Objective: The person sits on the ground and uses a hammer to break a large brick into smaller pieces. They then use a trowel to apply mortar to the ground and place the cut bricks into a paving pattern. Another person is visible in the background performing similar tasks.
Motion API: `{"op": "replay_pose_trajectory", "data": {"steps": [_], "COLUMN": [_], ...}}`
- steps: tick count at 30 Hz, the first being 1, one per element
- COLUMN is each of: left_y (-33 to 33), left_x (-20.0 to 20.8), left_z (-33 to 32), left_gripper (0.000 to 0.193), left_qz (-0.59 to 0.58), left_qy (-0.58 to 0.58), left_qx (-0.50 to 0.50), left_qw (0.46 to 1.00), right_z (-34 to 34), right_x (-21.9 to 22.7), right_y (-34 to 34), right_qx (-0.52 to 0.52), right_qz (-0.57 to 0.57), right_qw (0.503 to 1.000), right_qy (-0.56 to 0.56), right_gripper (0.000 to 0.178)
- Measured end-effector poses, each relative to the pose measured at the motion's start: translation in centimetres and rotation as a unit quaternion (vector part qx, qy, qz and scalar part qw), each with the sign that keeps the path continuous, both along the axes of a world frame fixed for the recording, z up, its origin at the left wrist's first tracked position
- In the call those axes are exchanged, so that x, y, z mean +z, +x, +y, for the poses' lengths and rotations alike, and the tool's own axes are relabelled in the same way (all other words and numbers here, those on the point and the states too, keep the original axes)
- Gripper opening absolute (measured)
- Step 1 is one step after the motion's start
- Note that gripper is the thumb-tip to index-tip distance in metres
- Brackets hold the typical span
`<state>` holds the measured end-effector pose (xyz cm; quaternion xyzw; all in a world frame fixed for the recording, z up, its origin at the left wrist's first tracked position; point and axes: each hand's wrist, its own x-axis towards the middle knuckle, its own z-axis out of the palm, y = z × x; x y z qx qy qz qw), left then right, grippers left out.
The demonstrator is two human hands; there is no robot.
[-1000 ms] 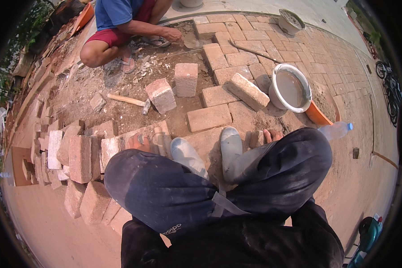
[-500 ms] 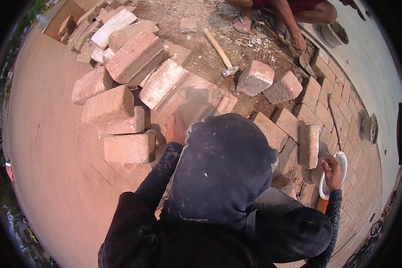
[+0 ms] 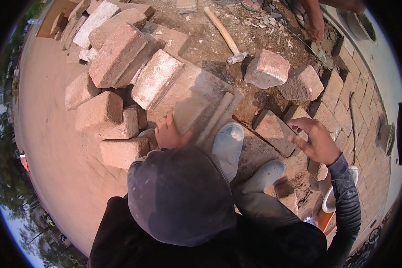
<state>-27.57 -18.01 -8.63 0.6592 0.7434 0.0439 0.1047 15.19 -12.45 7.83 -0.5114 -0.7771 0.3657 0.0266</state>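
Observation:
My left hand (image 3: 169,133) lies flat with its fingers spread on a broad dusty stone slab (image 3: 190,96). Over the laid pavers at the right, my right hand (image 3: 316,139) is bent, with thumb and fingers apart. Just under its fingertips is a tan paving brick (image 3: 274,132). A narrower brick (image 3: 317,169) shows partly below that hand, mostly covered by it. Grey rubber boots (image 3: 228,149) stand between my hands. Dark rounded cloth fills the lower middle and hides what is beneath.
Rough bricks (image 3: 120,56) are piled at the left. A wooden-handled hammer (image 3: 223,31) lies on the soil near two loose bricks (image 3: 267,69). At far right another person's hand (image 3: 315,29) holds a trowel (image 3: 318,52). A white-rimmed bucket (image 3: 329,201) stands beside my right forearm.
My right hand has left the bucket's rim and moved up and left over the pavers. My left hand has come further into sight on the slab. The view has shifted, uncovering the boots.

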Motion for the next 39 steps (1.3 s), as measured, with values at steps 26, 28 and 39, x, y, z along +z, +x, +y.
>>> {"op": "replay_pose_trajectory", "data": {"steps": [26,28,39], "left_y": [1.3,2.7,15.6], "left_x": [5.5,5.9,2.6], "left_z": [-13.3,-20.1,-29.3], "left_gripper": [0.074,0.07,0.066], "left_qz": [-0.018,0.028,-0.075], "left_qy": [0.103,0.053,-0.018], "left_qx": [0.117,0.22,0.583], "left_qw": [0.988,0.974,0.809], "right_z": [11.0,10.7,10.6], "right_x": [-16.7,-18.1,-17.3], "right_y": [-27.6,-27.2,-27.3], "right_qx": [0.47,0.435,0.441], "right_qz": [0.039,0.062,0.048], "right_qw": [0.869,0.876,0.877], "right_qy": [0.15,0.199,0.186], "right_gripper": [0.082,0.083,0.082]}}
